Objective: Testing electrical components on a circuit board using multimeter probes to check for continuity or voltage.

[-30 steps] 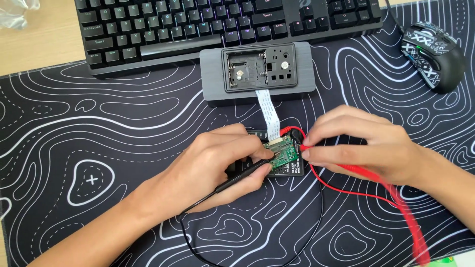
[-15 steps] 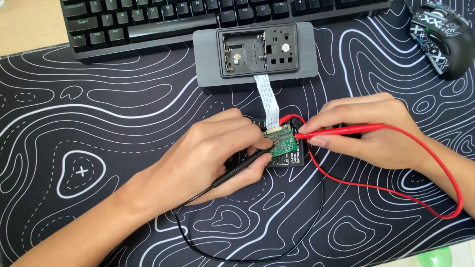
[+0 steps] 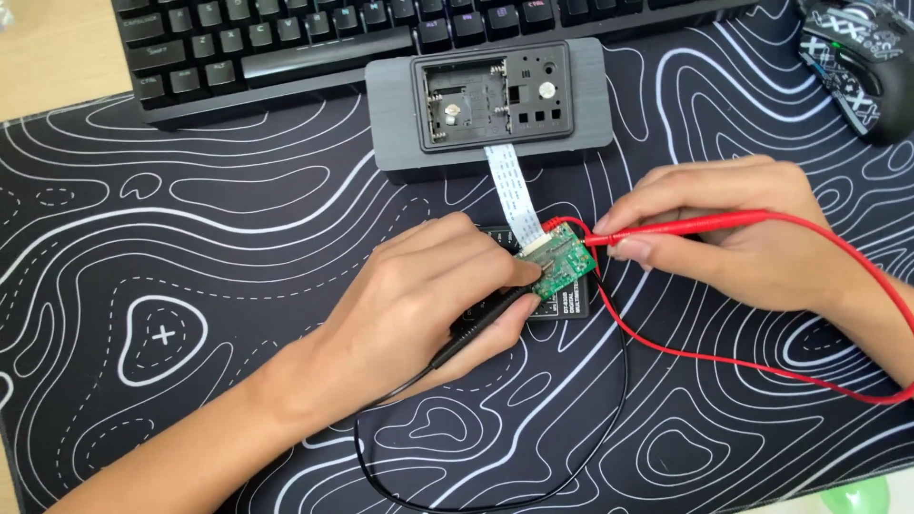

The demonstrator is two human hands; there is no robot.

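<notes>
Two probes now on green board [image 3: 562,266]: left hand [image 3: 433,295] pinches black probe [image 3: 486,324], right hand [image 3: 733,233] pinches red probe [image 3: 666,228], newly levelled from 3 o'clock; reading contact made.

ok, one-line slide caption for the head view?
Left hand holds black probe, right hand red probe, both on green board ribbon-linked to grey case.
</notes>
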